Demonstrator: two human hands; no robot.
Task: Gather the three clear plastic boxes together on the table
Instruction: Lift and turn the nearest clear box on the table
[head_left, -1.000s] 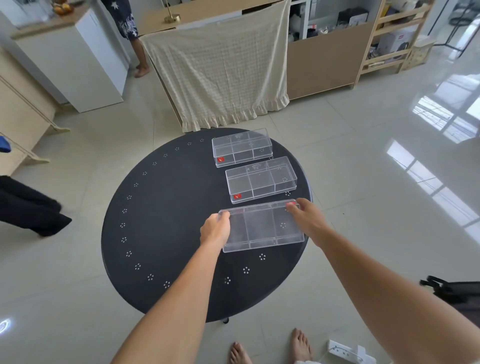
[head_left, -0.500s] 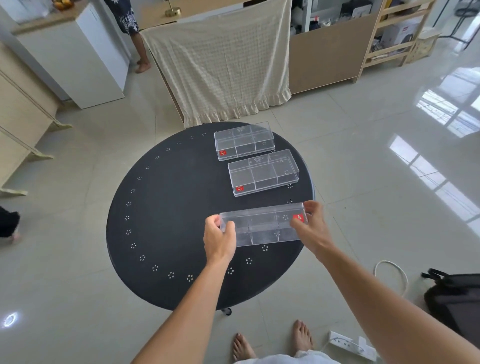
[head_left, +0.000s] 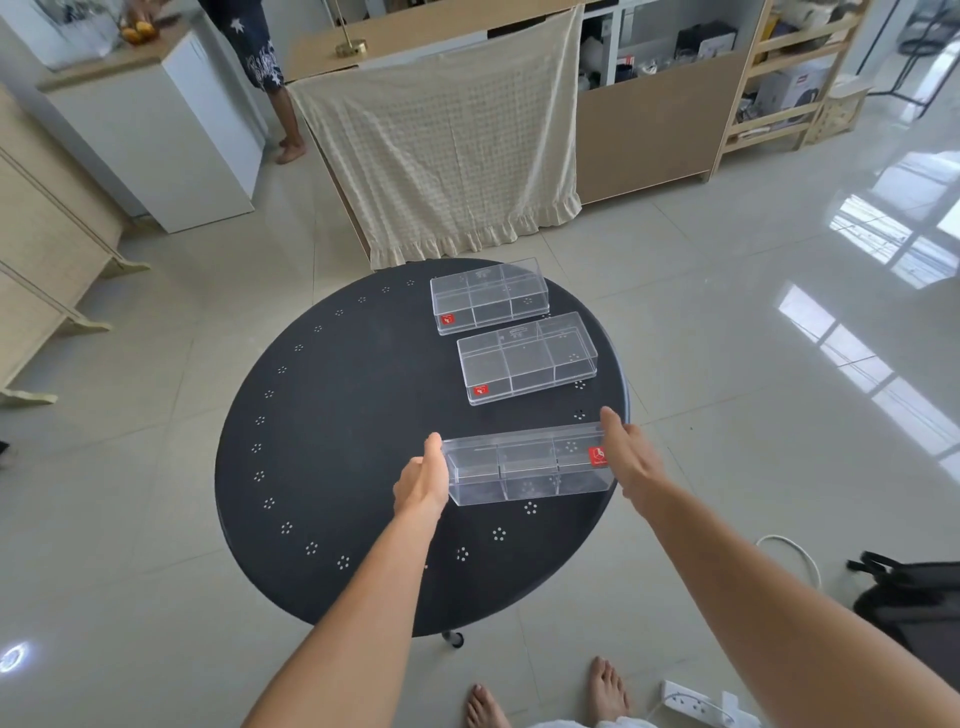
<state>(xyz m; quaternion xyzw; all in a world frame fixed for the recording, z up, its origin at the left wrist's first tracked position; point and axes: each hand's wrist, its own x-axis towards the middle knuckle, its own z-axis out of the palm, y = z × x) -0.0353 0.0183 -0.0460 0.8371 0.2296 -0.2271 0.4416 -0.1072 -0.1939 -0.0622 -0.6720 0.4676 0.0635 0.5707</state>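
Both hands' grip clamps the nearest clear box endwise, tilted, its long axis left-right.

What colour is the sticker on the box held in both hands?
Red, with a small white mark; the head view shows the sticker at the right end of the box.
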